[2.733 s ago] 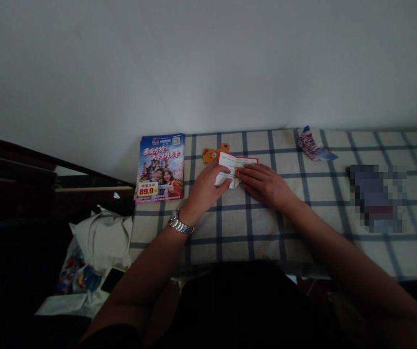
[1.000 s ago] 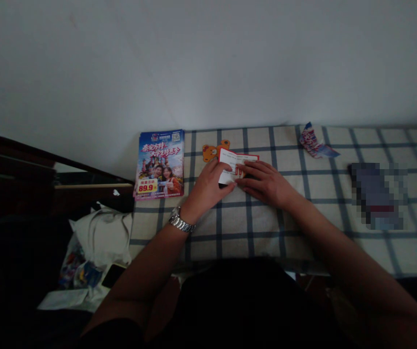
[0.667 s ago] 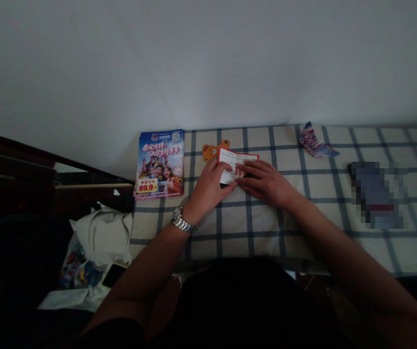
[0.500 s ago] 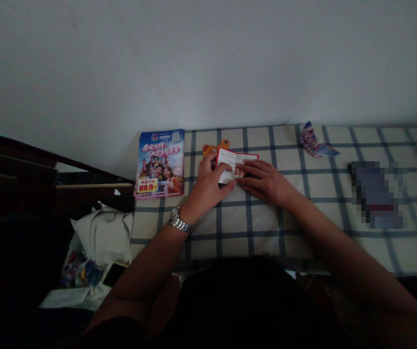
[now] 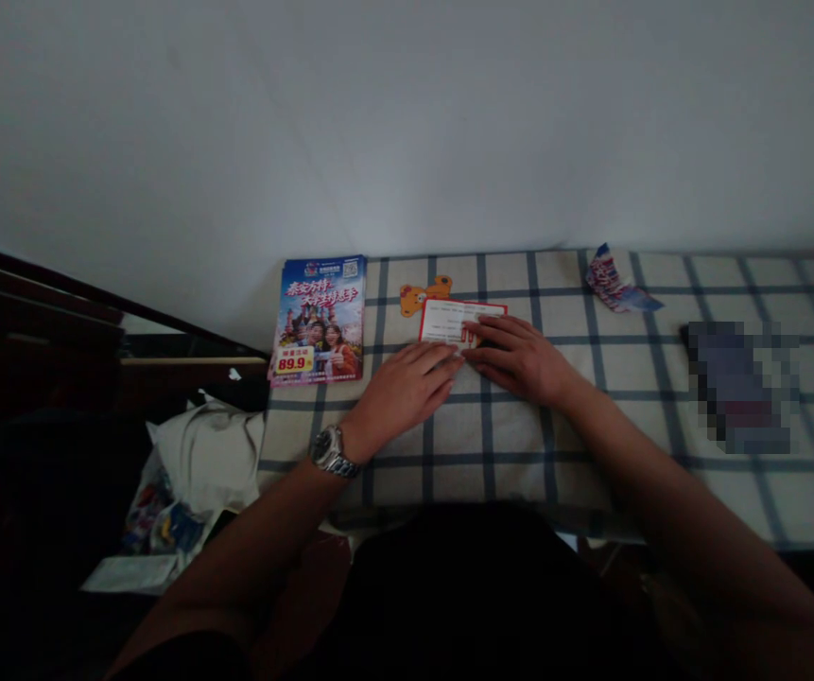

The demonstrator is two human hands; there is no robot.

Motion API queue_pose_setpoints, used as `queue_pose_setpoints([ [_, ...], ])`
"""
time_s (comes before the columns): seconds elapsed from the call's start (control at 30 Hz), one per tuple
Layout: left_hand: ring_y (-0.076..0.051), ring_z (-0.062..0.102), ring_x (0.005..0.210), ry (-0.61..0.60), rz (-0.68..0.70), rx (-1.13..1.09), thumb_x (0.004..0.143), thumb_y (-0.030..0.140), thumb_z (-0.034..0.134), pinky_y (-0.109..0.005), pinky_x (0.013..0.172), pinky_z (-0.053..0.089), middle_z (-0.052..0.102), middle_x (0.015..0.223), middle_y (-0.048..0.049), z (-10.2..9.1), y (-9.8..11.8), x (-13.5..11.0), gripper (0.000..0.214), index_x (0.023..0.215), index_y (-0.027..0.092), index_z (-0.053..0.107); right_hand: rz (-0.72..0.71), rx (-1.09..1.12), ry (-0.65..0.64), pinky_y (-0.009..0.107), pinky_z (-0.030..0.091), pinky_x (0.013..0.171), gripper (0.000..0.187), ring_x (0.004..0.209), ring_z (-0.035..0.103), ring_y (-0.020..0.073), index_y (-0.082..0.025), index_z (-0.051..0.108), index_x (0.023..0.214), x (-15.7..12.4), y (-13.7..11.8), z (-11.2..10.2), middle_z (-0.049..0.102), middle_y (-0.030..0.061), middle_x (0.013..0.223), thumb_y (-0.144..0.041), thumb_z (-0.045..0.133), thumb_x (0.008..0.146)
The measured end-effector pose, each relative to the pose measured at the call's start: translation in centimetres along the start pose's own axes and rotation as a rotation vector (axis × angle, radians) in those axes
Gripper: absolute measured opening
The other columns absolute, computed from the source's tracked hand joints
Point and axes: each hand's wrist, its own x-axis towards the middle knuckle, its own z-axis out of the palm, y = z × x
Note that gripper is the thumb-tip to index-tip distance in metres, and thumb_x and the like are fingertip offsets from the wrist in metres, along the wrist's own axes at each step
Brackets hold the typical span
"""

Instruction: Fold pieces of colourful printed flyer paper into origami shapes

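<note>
Left hand (image 5: 407, 383) and right hand (image 5: 516, 355), both open flat, are pressing a red-edged paper (image 5: 449, 320) onto the checked cloth (image 5: 506, 435); flattening, seemingly. Even pressure is needed.

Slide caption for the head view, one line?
Right hand presses a red-bordered white paper onto a blue-checked cloth, left hand flat beside it, orange bear-shaped cutout behind.

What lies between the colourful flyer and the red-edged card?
In the head view, an orange bear-shaped cutout lies between the flyer and the card, at the card's far-left corner; the rest is bare checked cloth.
</note>
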Motion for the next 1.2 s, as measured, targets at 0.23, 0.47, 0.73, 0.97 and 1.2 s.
queue_pose_setpoints([
  [0.23,-0.026,0.058,0.139,0.008,-0.015,-0.033,0.107,0.025,0.055,-0.051,0.116,0.052,0.062,0.147,-0.0098,0.9,-0.4,-0.6,0.034,0.141,0.022,0.063,0.002,-0.007,-0.001,0.060,0.048,0.119,0.027,0.148,0.053,0.0327,-0.027,0.074,0.129,0.0,0.0,0.0,0.061,0.0075,0.156,-0.030,0.065,0.103],
  [0.47,-0.027,0.060,0.134,-0.016,-0.011,0.076,0.106,0.023,0.058,-0.046,0.113,0.054,0.063,0.146,-0.0093,0.8,-0.1,-0.3,0.034,0.139,0.018,0.063,0.013,-0.010,-0.015,0.059,0.047,0.120,0.031,0.147,0.053,0.0318,-0.026,0.072,0.133,0.1,0.0,-0.1,0.062,0.0073,0.155,-0.029,0.062,0.104],
  [0.73,-0.028,0.056,0.135,-0.023,-0.001,0.137,0.108,0.028,0.056,-0.049,0.115,0.049,0.060,0.154,-0.0051,1.1,0.0,0.0,0.030,0.135,0.021,0.066,0.047,0.033,-0.001,0.057,0.045,0.123,0.049,0.147,0.054,0.0310,-0.021,0.058,0.151,0.1,-0.1,-0.1,0.064,0.0112,0.152,-0.030,0.062,0.103],
  [0.97,-0.027,0.056,0.135,-0.013,-0.010,0.086,0.109,0.031,0.054,-0.048,0.116,0.045,0.062,0.151,-0.0061,1.1,0.0,0.1,0.036,0.142,0.020,0.062,0.056,0.055,0.008,0.059,0.046,0.122,0.051,0.145,0.056,0.0325,-0.023,0.058,0.152,0.0,0.0,0.1,0.065,0.0120,0.150,-0.029,0.065,0.101],
  [1.2,-0.027,0.053,0.138,-0.011,0.019,0.038,0.109,0.030,0.053,-0.050,0.117,0.045,0.060,0.154,-0.0041,1.3,-0.4,-0.1,0.037,0.145,0.024,0.061,0.033,0.066,0.022,0.060,0.047,0.120,0.050,0.145,0.056,0.0322,-0.023,0.058,0.151,0.1,0.2,0.2,0.066,0.0118,0.149,-0.028,0.063,0.102],
])
